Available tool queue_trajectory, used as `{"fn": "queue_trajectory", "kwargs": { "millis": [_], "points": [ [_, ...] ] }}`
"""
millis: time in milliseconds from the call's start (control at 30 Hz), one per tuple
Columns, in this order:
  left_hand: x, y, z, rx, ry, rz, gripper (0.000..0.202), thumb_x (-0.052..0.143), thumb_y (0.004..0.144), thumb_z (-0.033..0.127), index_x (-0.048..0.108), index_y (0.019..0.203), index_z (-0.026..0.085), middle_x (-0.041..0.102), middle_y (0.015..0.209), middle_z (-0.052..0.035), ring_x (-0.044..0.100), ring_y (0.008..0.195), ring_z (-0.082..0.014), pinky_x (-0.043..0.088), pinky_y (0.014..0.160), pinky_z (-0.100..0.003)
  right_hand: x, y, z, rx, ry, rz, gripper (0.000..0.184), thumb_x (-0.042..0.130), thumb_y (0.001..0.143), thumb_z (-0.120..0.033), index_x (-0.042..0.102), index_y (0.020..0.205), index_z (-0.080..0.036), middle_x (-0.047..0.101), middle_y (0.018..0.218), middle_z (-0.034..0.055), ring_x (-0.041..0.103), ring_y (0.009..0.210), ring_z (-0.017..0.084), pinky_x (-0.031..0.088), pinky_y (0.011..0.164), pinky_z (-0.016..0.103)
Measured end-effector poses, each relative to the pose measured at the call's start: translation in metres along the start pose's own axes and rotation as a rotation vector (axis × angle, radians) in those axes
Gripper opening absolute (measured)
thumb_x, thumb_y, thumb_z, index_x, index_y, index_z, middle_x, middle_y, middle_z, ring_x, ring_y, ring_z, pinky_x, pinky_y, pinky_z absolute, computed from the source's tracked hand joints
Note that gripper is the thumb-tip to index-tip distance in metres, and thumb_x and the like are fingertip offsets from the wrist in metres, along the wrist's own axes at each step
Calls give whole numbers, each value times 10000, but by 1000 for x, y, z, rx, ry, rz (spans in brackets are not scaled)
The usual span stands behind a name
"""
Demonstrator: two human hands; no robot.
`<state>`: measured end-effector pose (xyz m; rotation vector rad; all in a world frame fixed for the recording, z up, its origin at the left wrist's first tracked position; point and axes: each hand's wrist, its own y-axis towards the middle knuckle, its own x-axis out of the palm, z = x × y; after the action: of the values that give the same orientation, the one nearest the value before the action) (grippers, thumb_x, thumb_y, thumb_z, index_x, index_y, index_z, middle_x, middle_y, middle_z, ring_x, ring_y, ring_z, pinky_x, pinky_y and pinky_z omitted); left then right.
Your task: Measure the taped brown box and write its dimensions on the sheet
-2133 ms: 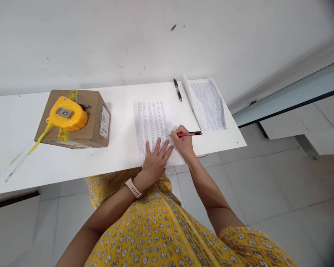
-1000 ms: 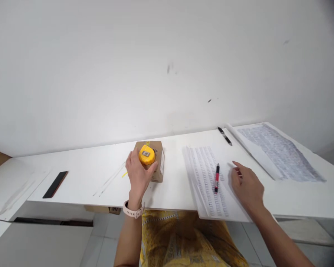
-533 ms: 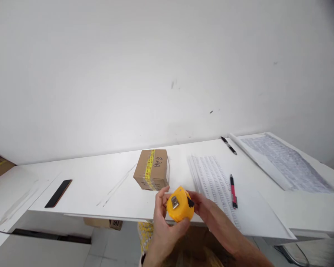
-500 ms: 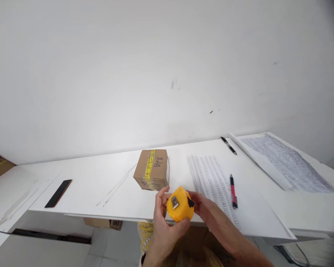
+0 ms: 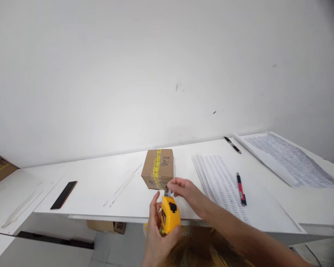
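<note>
A yellow tape measure (image 5: pixel 171 217) with a black button is held in my left hand (image 5: pixel 158 231), above the table's front edge. The fingers of that hand wrap round the case from the left and below. My right hand (image 5: pixel 185 189) is closed in a pinch at the metal end of the tape's blade (image 5: pixel 167 191), which sticks out a short way from the case. Just beyond the hands stands a small cardboard box (image 5: pixel 151 168) with yellow printed tape and black handwriting on top.
On the white table (image 5: pixel 100 189), printed sheets (image 5: pixel 217 181) lie to the right with a red and black pen (image 5: pixel 241 189) on them. A black pen (image 5: pixel 232 145) and more papers (image 5: pixel 284 155) lie farther back. A flat black bar (image 5: pixel 64 195) is at left.
The tape measure has been turned so its edge faces up. My right hand has moved from the case's right side to the blade's end, now slightly out. The view has shifted a little.
</note>
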<state>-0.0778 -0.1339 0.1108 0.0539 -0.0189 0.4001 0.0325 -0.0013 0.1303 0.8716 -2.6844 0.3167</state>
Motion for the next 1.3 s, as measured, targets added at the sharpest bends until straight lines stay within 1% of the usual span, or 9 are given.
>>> {"fn": "queue_trajectory", "kwargs": {
  "millis": [133, 267, 433, 533, 633, 733, 833, 1100, 1300],
  "points": [
    [-15, 3, 13, -54, -96, -150, 821, 765, 736, 519, 457, 1453, 265, 633, 1091, -95, 637, 717, -197, 505, 700, -332, -17, 59, -40, -146, -4, 87, 388, 773, 669, -544, 645, 712, -180, 673, 773, 40, 565, 724, 166, 435, 727, 330],
    [-25, 7, 18, -149, -290, -227, 689, 711, 764, 556, 579, 1332, 189, 673, 1100, -125, 681, 645, -214, 524, 711, -366, -35, 135, -74, -233, -229, 379, 295, 661, 775, -442, 564, 646, -195, 664, 726, 52, 572, 709, 163, 439, 690, 306],
    [-29, 12, 18, -194, -438, -164, 503, 669, 833, 499, 633, 1225, 185, 687, 1195, -153, 694, 585, -212, 562, 649, -384, -36, 188, -63, -188, -421, 412, 266, 693, 712, -347, 515, 569, -211, 576, 595, 3, 516, 654, 159, 376, 637, 296],
    [-30, 15, 18, -248, -498, -135, 425, 645, 861, 504, 673, 1122, 170, 713, 1152, -148, 680, 546, -193, 569, 595, -370, -36, 197, -43, -142, -511, 370, 230, 710, 657, -288, 519, 555, -211, 550, 556, 1, 509, 644, 171, 356, 618, 295],
    [-31, 13, 14, -278, -540, -102, 409, 646, 867, 499, 690, 1095, 163, 727, 1119, -147, 681, 559, -185, 573, 601, -354, -39, 196, -30, -158, -522, 284, 126, 678, 672, -286, 586, 669, -200, 624, 663, 16, 545, 680, 169, 384, 629, 280],
    [-33, 5, 7, -286, -548, -93, 405, 643, 872, 491, 709, 1083, 152, 727, 1108, -160, 695, 594, -197, 574, 628, -349, -44, 191, -26, -234, -494, 145, 138, 625, 713, -303, 651, 786, -190, 689, 823, 28, 587, 757, 160, 425, 677, 265],
    [-36, -4, -2, -283, -551, -68, 398, 667, 859, 475, 716, 1103, 165, 719, 1128, -157, 711, 638, -217, 576, 644, -352, -48, 187, -26, -282, -479, 67, 174, 594, 735, -343, 658, 755, -182, 689, 816, 25, 585, 762, 159, 434, 692, 266],
    [-47, -2, -6, -265, -590, -84, 407, 628, 878, 487, 699, 1104, 157, 728, 1048, -142, 712, 670, -243, 595, 589, -360, -54, 203, -16, -274, -497, 133, 159, 596, 682, -307, 557, 589, -183, 575, 624, -14, 477, 644, 137, 364, 622, 275],
    [-46, 5, -16, -231, -580, -179, 451, 587, 885, 472, 638, 1207, 160, 717, 1048, -128, 647, 524, -169, 557, 509, -317, -56, 200, -16, -272, -501, 104, 157, 567, 724, -322, 636, 700, -183, 673, 785, 18, 554, 751, 162, 415, 709, 287]
  ]
}}
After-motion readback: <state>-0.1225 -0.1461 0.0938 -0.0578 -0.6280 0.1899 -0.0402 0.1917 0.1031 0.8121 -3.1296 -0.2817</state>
